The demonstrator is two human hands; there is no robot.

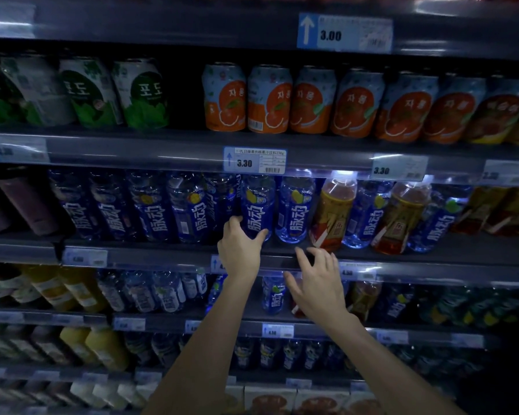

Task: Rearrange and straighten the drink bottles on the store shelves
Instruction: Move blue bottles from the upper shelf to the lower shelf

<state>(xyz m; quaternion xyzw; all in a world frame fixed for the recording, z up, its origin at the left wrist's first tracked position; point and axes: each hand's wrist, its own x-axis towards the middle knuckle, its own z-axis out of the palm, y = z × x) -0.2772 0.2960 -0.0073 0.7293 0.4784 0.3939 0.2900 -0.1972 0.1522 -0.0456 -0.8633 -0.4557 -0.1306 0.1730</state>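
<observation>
The blue bottle (pixel 256 209) stands upright on the middle shelf (pixel 162 250), its long axis vertical, directly under the 3.30 price tag (pixel 254 160). The left hand (pixel 240 248) cups its lower part, thumb on the side away from the tag's right edge, fingers curled round the front. The right hand (pixel 318 283) hovers below and right of the tag, fingers spread, holding nothing, just short of the neighbouring blue bottle (pixel 294 209). The left hand is plainly nearer, so the next nudge or turn probably falls to it.
</observation>
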